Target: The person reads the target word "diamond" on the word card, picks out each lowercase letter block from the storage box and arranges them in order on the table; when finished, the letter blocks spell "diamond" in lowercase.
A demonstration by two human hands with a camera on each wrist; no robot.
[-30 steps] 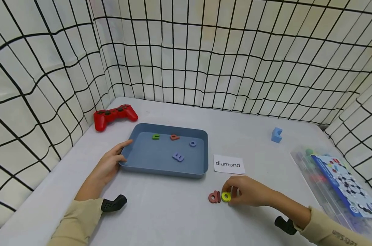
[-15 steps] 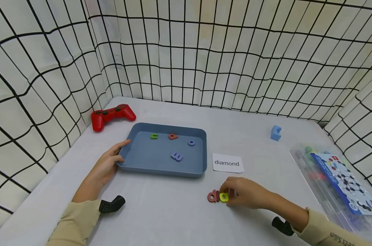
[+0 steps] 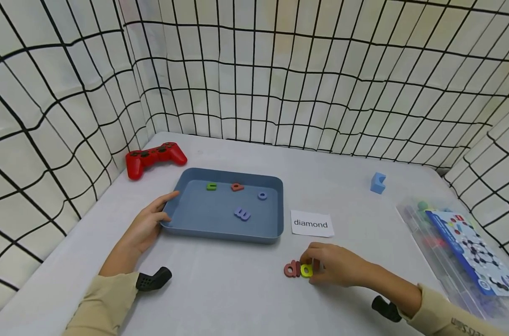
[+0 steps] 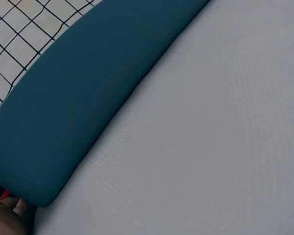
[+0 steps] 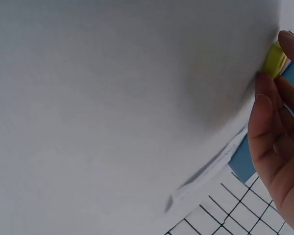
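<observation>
My right hand (image 3: 336, 263) pinches a yellow letter "a" (image 3: 307, 270) between thumb and fingertips at the table surface; the right wrist view shows the same yellow letter (image 5: 274, 59) edge-on. Directly left of it lie a red "d" (image 3: 290, 269) and a thin dark-red "i" (image 3: 298, 268). At the left end of the blue-grey tray (image 3: 221, 232), my left hand (image 3: 143, 228) holds the rim near its front corner. In the tray are a green "n" (image 3: 211, 186), an orange-red letter (image 3: 237, 186), a purple "o" (image 3: 262, 196) and a purple "m" (image 3: 242, 214).
A card reading "diamond" (image 3: 312, 224) lies right of the tray. Behind it on the left is a red game controller (image 3: 155, 158). A light-blue block (image 3: 378, 183) stands at the back right, and a clear plastic box (image 3: 431, 266) bears a blue-edged booklet (image 3: 475, 249). Black netting surrounds the table.
The yellow "a" has shifted slightly left, up against the "i", with my right hand. My left hand stays on the tray; the view has swung a little.
</observation>
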